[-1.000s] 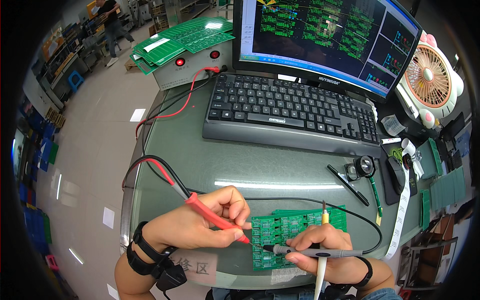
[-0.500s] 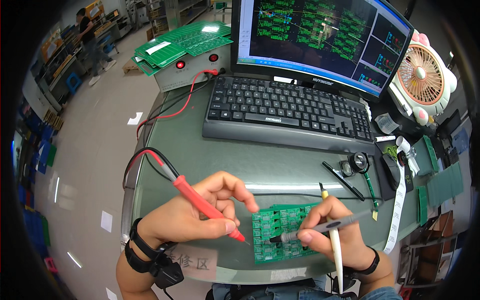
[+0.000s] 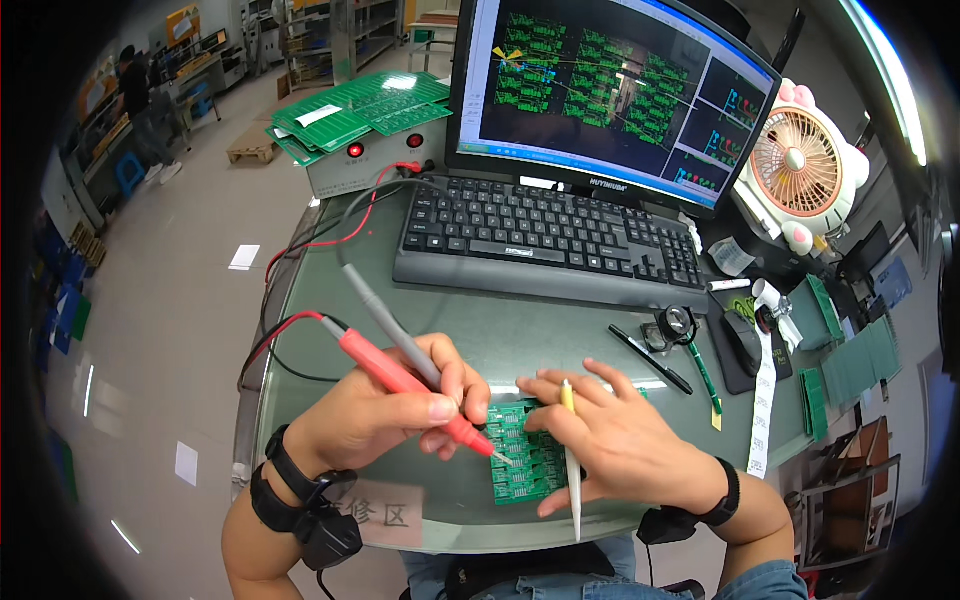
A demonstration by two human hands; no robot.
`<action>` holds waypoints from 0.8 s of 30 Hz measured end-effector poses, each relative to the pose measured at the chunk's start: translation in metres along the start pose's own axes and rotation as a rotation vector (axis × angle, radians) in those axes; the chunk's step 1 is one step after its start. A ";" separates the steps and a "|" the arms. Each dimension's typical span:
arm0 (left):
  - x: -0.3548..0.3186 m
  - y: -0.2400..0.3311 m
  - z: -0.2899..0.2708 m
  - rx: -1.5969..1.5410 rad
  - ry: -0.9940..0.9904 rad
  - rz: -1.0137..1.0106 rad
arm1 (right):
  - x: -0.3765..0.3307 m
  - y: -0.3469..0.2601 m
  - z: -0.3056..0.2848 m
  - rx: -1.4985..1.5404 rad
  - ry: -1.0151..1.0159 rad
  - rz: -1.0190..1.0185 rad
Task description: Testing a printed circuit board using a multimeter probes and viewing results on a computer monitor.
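- The left hand is clenched around two test probes at once: a red probe and a grey probe, both slanting down to the right, with the red tip resting on the green circuit board.
- The right hand lies flat over the right part of that board, fingers spread and pressing it to the glass desk; a yellow-and-white pen-like tool is tucked between its fingers, pointing back toward the body.
- The board sits at the near edge of the desk, partly under the right palm and just right of the left knuckles, so the red tip meets it at its upper left area.
- To probe well, I judge the board should stay pinned so it cannot slide, the red tip should land on one pad only, and the two tips should be kept apart so they do not bridge neighbouring pads.
- Red and black leads loop off the left edge of the desk toward a grey box with red lamps.
- Farther back lies a black keyboard; right of it are a black pen and a small loupe.
- Farthest stand a monitor showing board layouts, a stack of green boards, and a pink desk fan.
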State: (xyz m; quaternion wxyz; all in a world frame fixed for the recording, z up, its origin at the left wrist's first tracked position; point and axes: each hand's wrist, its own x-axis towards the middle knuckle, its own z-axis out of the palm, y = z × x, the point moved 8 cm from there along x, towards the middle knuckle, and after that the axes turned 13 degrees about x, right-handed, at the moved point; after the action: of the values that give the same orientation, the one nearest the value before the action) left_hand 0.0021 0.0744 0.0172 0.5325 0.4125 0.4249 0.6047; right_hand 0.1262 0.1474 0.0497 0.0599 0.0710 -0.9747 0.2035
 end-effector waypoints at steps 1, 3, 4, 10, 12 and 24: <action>-0.001 0.001 0.000 0.001 0.000 0.003 | -0.003 0.003 0.007 0.056 -0.047 0.030; -0.002 0.006 0.007 -0.152 -0.095 0.057 | -0.006 0.005 0.010 0.111 -0.092 0.061; -0.002 0.005 0.006 -0.152 -0.098 0.059 | -0.007 0.005 0.008 0.097 -0.091 0.056; 0.000 -0.004 -0.003 -0.122 -0.099 0.114 | -0.021 0.006 -0.009 0.101 -0.063 0.069; -0.001 -0.006 -0.002 -0.104 -0.100 0.111 | -0.027 0.008 -0.009 0.099 -0.062 0.079; -0.011 -0.025 0.049 0.146 -0.621 -0.175 | -0.123 0.160 -0.114 -0.120 0.636 0.730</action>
State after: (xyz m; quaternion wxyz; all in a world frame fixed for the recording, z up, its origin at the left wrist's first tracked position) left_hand 0.0568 0.0690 0.0078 0.6558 0.5761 0.3183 0.3698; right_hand 0.2316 0.3530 0.0737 0.2832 -0.3449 -0.8793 0.1662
